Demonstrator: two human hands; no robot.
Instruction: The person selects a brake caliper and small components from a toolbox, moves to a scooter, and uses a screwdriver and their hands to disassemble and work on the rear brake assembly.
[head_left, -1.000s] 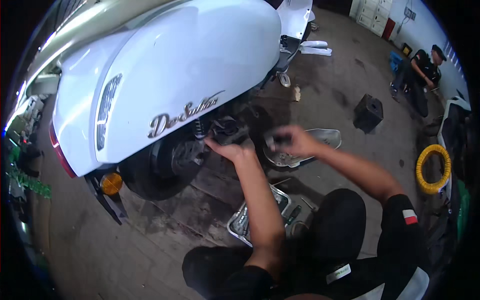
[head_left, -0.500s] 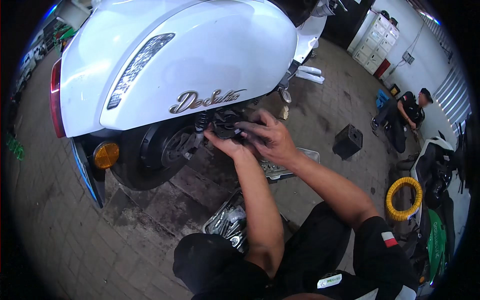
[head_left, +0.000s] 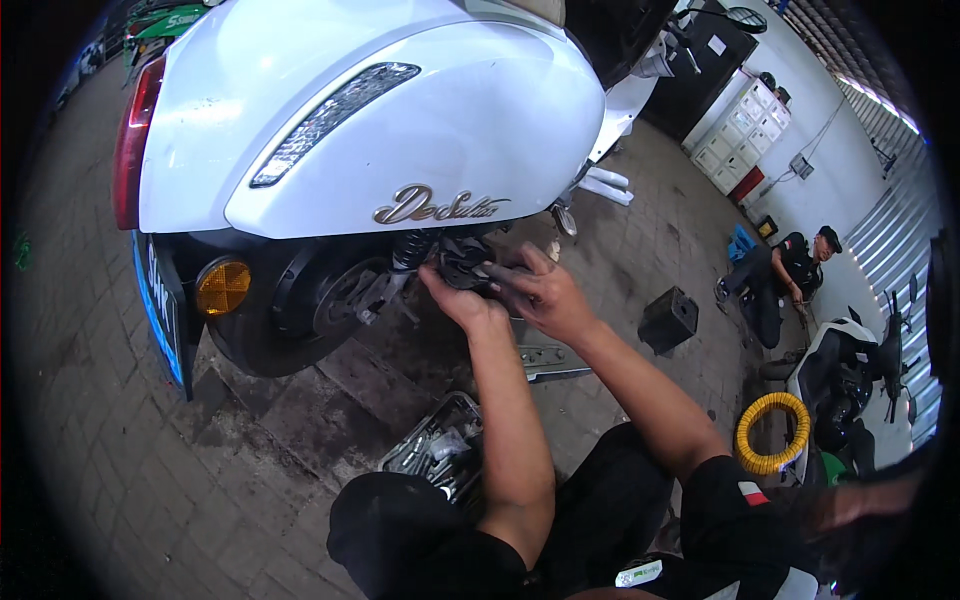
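I see both hands pushed in under the white scooter [head_left: 400,130] at the centre of the frame. My left hand [head_left: 458,300] reaches up from the lower middle, its fingers curled against a dark mechanical part [head_left: 462,262] just below the scooter's side panel, beside the black coil spring [head_left: 412,250] of the rear shock. My right hand [head_left: 545,295] comes in from the lower right and lies just beside the left, fingers stretched toward the same dark part and touching it. I cannot tell how firmly either grip closes on the part, because the fingertips are in shadow.

The rear wheel [head_left: 300,310] sits to the left of the hands, with an orange reflector [head_left: 222,287] at the left and a red tail light [head_left: 128,140] in the upper left. Below the forearms, on the paved floor [head_left: 130,470], lies a metal tray [head_left: 430,450] of small tools. A black box [head_left: 668,320] stands to the right. Farther right, another person [head_left: 785,280] crouches near a second scooter [head_left: 850,380], and a yellow coiled hose [head_left: 772,432] lies in the lower right.
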